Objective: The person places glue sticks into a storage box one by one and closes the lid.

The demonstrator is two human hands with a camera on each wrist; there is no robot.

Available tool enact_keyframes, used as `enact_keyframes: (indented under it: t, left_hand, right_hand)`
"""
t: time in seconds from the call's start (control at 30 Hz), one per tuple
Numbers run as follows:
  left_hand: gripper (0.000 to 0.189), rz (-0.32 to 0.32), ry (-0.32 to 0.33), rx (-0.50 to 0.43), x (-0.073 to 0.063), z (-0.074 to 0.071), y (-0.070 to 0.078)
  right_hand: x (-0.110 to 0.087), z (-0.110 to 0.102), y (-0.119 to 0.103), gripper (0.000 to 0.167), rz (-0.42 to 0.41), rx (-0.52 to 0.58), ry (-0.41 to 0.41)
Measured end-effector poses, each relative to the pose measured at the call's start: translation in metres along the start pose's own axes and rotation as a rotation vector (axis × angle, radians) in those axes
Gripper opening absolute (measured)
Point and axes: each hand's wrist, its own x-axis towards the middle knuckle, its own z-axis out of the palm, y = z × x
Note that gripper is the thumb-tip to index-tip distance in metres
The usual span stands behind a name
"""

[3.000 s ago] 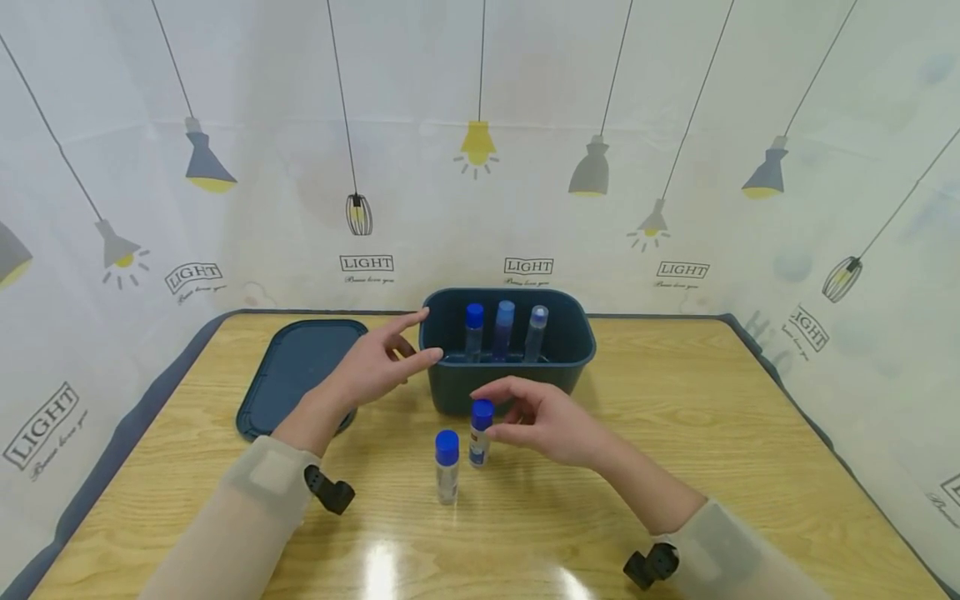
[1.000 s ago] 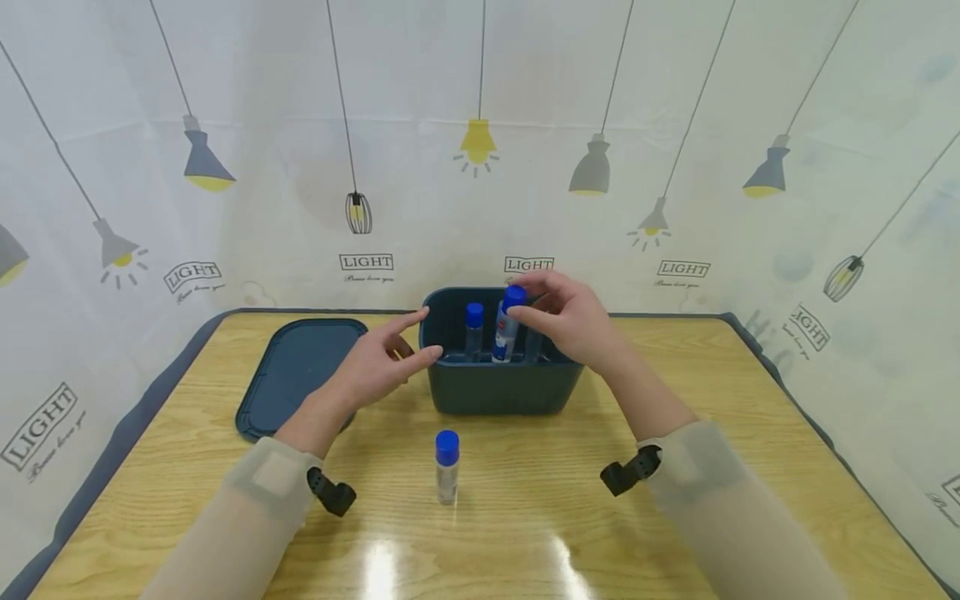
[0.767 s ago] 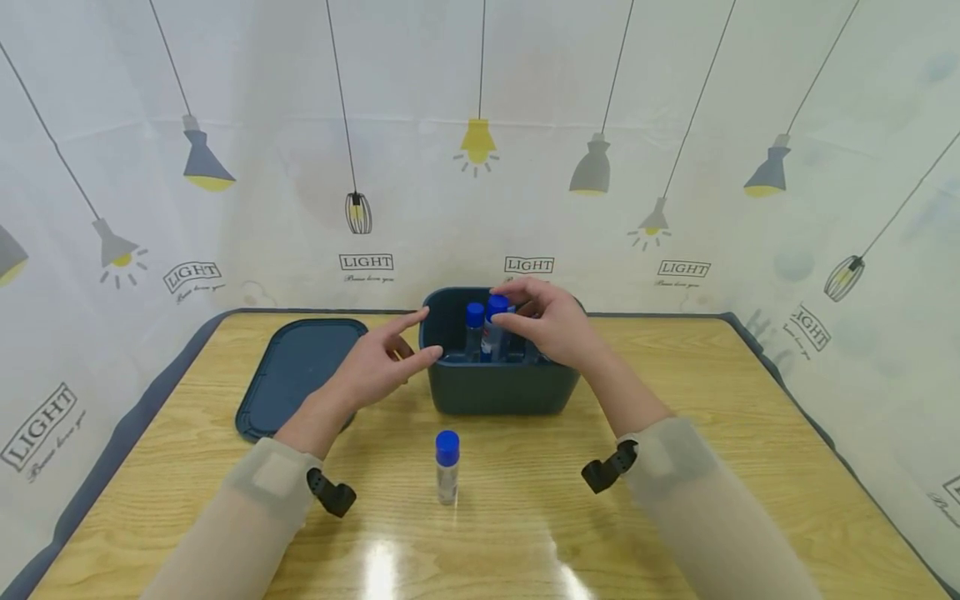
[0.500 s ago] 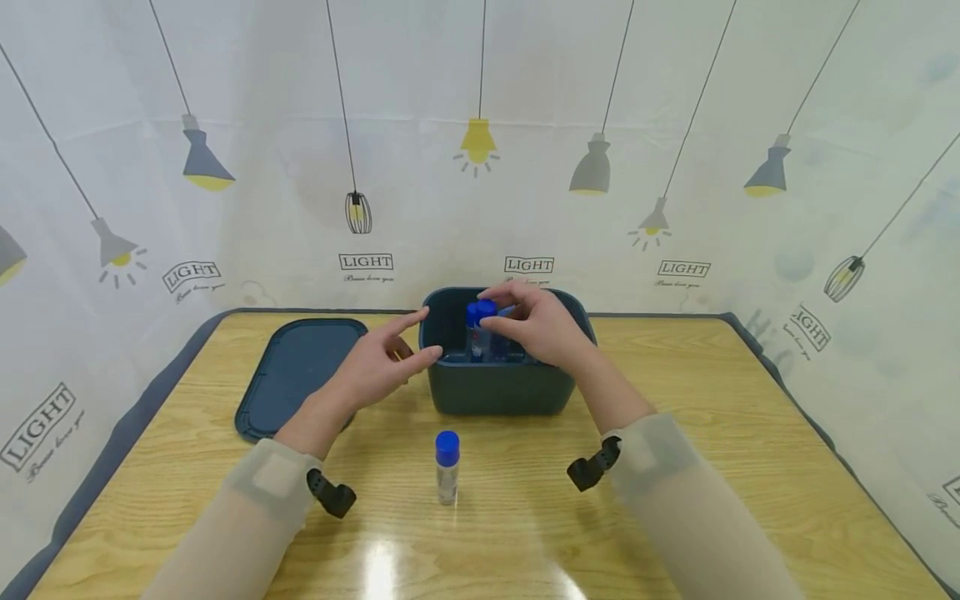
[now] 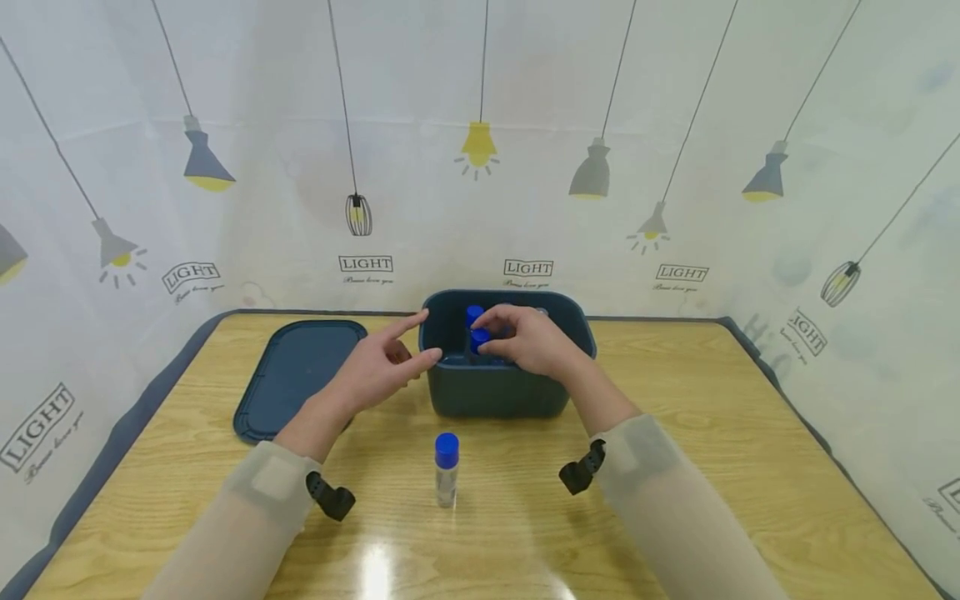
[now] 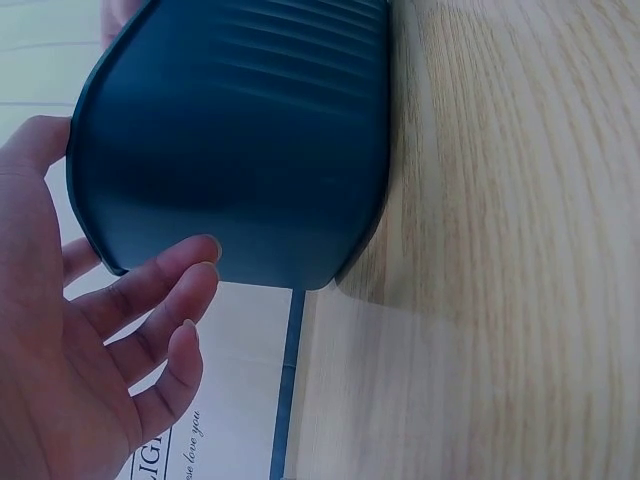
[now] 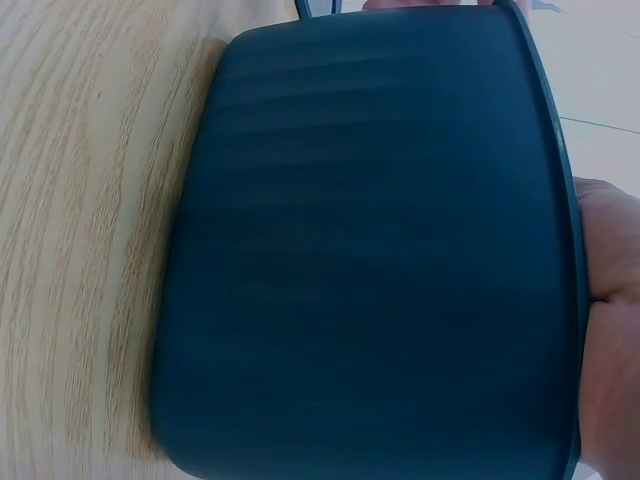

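Note:
A dark teal plastic bin (image 5: 498,393) stands at the back middle of the table. My right hand (image 5: 531,340) reaches over its front rim and pinches the blue cap of a glue stick (image 5: 479,341) inside. Just behind that one, a second blue-capped stick (image 5: 474,314) stands upright. Part of a clear-topped stick (image 5: 542,312) shows past my knuckles; the hand covers what else is in there. My left hand (image 5: 378,367) touches the bin's left end with thumb and forefinger, the other fingers loose beside its wall in the left wrist view (image 6: 130,330).
Nearer me on the wooden table (image 5: 525,500), another blue-capped glue stick (image 5: 447,469) stands upright. A dark teal lid (image 5: 300,375) lies flat to the left, partly under my left forearm. A printed cloth wall (image 5: 637,100) rises right behind the bin.
My right hand took a glue stick from the table, carried it up over the bin, then left and down inside, in front of the standing blue-capped one. The left hand has stayed put.

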Motion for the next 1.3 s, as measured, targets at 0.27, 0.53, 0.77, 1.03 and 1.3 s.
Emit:
enact_keyframes:
  t: [0.27,0.53,0.77,1.03,1.3]
  left_hand:
    - [0.079,-0.010,0.000,-0.003,-0.0007,0.0001,0.0011]
    - [0.078,-0.004,0.001,-0.003,-0.0014,0.0002,0.0010]
    - [0.078,-0.007,0.001,-0.003,-0.0026,0.0005,0.0033]
    - [0.079,-0.002,0.001,0.009,-0.0023,0.0004,0.0025]
    - [0.080,-0.012,-0.004,0.004,-0.0007,-0.0013,0.0002]
  right_hand:
    - [0.0020,0.0002,-0.0009,0.029,0.021,0.005,-0.024]
    - [0.0013,0.0005,-0.0020,0.033,0.028,0.018,-0.040]
    - [0.0003,0.0006,-0.0009,0.037,0.014,0.032,-0.024]
    - [-0.0018,0.0003,0.0028,0.041,-0.050,0.060,0.038]
    - [-0.0056,-0.0066,-0.0019,0.039,-0.128,0.095,0.165]
